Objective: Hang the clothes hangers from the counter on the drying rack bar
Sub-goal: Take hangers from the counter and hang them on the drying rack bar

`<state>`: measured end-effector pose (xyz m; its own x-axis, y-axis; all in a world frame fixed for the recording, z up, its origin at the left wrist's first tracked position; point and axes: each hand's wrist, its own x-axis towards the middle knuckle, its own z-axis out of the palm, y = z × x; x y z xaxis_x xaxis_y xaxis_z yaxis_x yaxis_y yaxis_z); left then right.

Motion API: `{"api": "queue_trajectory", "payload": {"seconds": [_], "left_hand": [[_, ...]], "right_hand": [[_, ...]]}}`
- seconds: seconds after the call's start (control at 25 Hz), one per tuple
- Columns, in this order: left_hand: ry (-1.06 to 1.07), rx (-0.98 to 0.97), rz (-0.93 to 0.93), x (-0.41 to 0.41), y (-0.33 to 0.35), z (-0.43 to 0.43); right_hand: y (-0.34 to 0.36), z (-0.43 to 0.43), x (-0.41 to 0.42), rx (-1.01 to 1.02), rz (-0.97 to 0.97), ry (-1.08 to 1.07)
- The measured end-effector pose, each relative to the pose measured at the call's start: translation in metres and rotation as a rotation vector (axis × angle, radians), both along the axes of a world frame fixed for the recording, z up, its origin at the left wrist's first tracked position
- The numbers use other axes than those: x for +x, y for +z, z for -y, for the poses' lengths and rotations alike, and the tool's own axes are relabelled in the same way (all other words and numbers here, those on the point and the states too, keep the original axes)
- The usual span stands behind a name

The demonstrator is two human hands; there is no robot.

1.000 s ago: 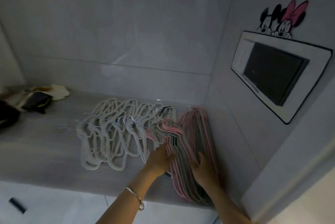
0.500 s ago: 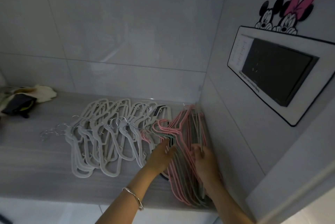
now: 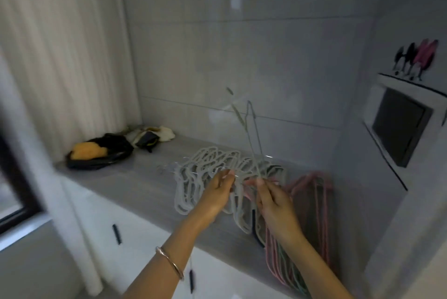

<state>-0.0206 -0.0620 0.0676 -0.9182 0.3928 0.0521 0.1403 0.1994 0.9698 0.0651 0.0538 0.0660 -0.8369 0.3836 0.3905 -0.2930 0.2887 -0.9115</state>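
A pile of white hangers (image 3: pixel 193 177) lies on the grey counter (image 3: pixel 135 185), with a stack of pink and green hangers (image 3: pixel 312 202) beside it against the right wall. A thin grey hanger (image 3: pixel 252 134) stands lifted above the pile, blurred. My right hand (image 3: pixel 273 202) pinches its lower end. My left hand (image 3: pixel 217 192) has its fingertips pinched at the hangers just left of it; what exactly it grips is blurred. No drying rack bar is in view.
A black bag with something orange (image 3: pixel 96 153) and a bundle of cloth (image 3: pixel 152 135) sit at the counter's far left. White cabinet fronts with dark handles (image 3: pixel 116 233) are below. A framed dark panel (image 3: pixel 401 127) hangs on the right wall. A curtain (image 3: pixel 60 56) hangs at the left.
Both hands left the pink stack and rose over the white pile, lifting a thin grey hanger upright. The camera swung left and pulled back, bringing the curtain and cabinets into view.
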Motion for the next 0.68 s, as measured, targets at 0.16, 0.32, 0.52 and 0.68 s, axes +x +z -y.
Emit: {"api": "queue_trajectory", "payload": {"seconds": [0.16,0.32,0.52,0.68], "left_hand": [[0.261,0.146,0.049,0.065,0.036,0.059],[0.457,0.450,-0.196,0.171,0.092,0.111],[0.715,0.232,-0.641,0.314,0.147,0.175],[0.987,0.113,-0.789,0.414,0.170,0.225]], "right_hand": [[0.036,0.041,0.063,-0.012,-0.143,0.289],[0.062,0.078,0.134,-0.058,-0.221,0.574],[0.102,0.135,0.211,-0.177,-0.238,0.915],[0.125,0.195,0.275,-0.200,-0.256,1.152]]}}
